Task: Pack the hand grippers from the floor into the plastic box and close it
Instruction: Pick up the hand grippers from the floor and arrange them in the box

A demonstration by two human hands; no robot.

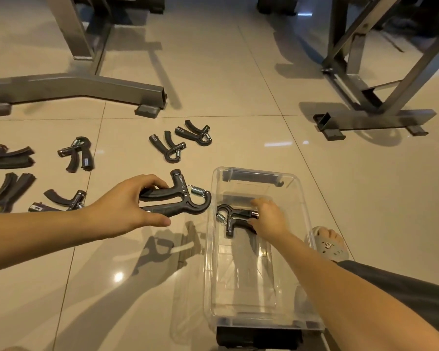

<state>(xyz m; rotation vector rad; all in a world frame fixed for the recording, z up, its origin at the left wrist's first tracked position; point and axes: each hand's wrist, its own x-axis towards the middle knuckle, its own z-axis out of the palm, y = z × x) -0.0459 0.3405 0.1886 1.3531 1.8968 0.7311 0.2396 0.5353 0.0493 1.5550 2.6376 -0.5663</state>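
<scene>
A clear plastic box [305, 224] stands open on the tiled floor, dark latches at both ends. My right hand [270, 219] is inside it, holding the handles of a black hand gripper [230, 216] near the box's far end. My left hand [127, 203] grips the handles of another black hand gripper [185, 196] in the air just left of the box, spring end toward it. Several more hand grippers lie on the floor: two beyond the box [169, 148] [195, 134] and others at the left [77, 154] [61, 200].
The box's clear lid [188, 249] lies flat on the floor against its left side. Grey metal gym frames stand at the back left [86, 88] and back right [375, 120]. My foot in a grey clog [330, 245] is right of the box.
</scene>
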